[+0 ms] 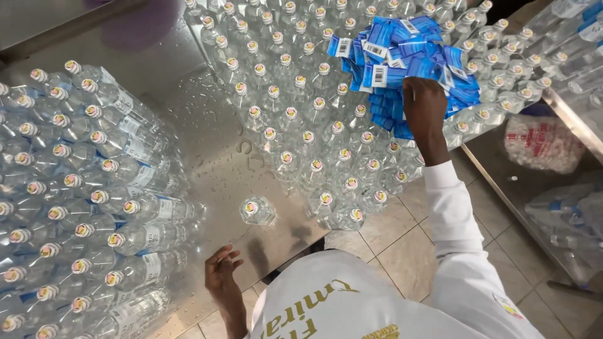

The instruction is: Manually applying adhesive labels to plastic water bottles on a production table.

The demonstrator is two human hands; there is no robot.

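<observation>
Along the left edge of the steel table (207, 119), clear plastic bottles (81, 207) lie on their sides in stacked rows, capped ends facing the camera, some wearing blue-and-white labels. The table is brushed metal, smooth, beaded with water droplets near its middle.

The left hand (221, 276) rests at the near edge of the table, fingers loosely spread and slightly curled, holding nothing; its fingertips touch the metal. Just beyond it, apart from the others, a single clear bottle (257, 210) stands upright on the bare metal, unlabelled, cap up.

To the right of it a dense block of upright bottles (301, 125) covers the table from the near right corner to the far edge, ribbed, transparent, round caps in tight rows.

On top of that block, toward the far right, lies a loose heap of blue label sleeves (402, 56), glossy, flat, with white barcode patches. The right hand (424, 103), in a white sleeve, is pressed into the near side of the heap, fingers closed into the sleeves; how many it grips cannot be told.

Right of the table, a lower shelf holds a bag (543, 141) of white caps.
</observation>
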